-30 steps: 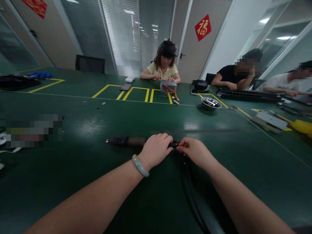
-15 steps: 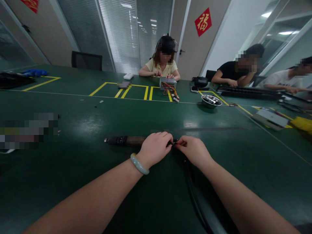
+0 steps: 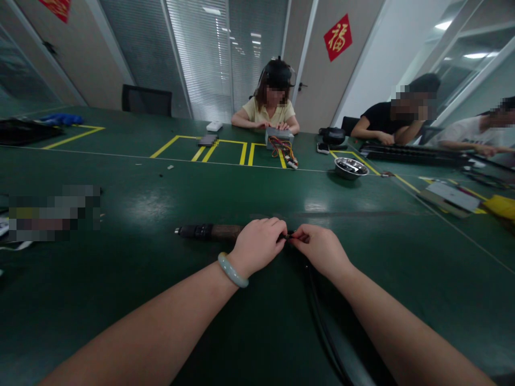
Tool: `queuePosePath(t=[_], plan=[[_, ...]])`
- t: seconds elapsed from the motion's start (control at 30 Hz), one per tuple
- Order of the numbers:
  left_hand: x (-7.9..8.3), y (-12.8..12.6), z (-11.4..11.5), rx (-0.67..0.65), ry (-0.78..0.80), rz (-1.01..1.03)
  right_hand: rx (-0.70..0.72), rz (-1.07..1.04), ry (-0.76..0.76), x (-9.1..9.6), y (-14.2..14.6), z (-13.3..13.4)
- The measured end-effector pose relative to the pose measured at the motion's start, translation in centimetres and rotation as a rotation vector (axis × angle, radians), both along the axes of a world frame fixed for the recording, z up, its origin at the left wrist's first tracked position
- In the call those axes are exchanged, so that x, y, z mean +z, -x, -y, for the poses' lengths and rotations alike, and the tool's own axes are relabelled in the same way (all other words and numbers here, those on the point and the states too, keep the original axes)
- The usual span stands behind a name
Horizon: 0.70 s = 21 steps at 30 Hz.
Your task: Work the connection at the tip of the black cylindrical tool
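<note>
A dark electric screwdriver (image 3: 209,231) lies across the green table (image 3: 140,279), its tip pointing left. My left hand (image 3: 259,244), with a pale bangle on the wrist, is wrapped round the tool's right end. My right hand (image 3: 319,247) pinches the black cable (image 3: 322,321) right where it meets the tool. The cable runs from there down toward me between my forearms. The two hands almost touch.
Across the table a person in a yellow top handles a grey box with coloured wires (image 3: 278,140). A steel bowl (image 3: 351,168) stands at the right, with two more people, a keyboard (image 3: 406,154) and a yellow item (image 3: 501,206) beyond. Yellow tape lines mark the far table.
My hands have drawn slightly closer together at the cable joint. The camera view shifted a little; the tool has stayed in place.
</note>
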<state>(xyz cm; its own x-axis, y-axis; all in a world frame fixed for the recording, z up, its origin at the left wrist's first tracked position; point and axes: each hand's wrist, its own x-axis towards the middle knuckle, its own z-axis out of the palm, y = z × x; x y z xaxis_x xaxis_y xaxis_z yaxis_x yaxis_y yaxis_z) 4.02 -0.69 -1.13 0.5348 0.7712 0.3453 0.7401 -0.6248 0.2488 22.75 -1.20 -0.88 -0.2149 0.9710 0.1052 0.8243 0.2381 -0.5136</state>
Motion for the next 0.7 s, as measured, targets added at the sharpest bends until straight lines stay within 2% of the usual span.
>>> queuePosePath(t=[0.3, 0.7], plan=[[-0.06, -0.02, -0.01, -0.002, -0.003, 0.000, 0.037, 0.102, -0.100, 0.15, 0.01, 0.00], [0.01, -0.01, 0.08, -0.006, -0.013, -0.010, 0.049, 0.122, -0.102, 0.16, -0.06, 0.04]])
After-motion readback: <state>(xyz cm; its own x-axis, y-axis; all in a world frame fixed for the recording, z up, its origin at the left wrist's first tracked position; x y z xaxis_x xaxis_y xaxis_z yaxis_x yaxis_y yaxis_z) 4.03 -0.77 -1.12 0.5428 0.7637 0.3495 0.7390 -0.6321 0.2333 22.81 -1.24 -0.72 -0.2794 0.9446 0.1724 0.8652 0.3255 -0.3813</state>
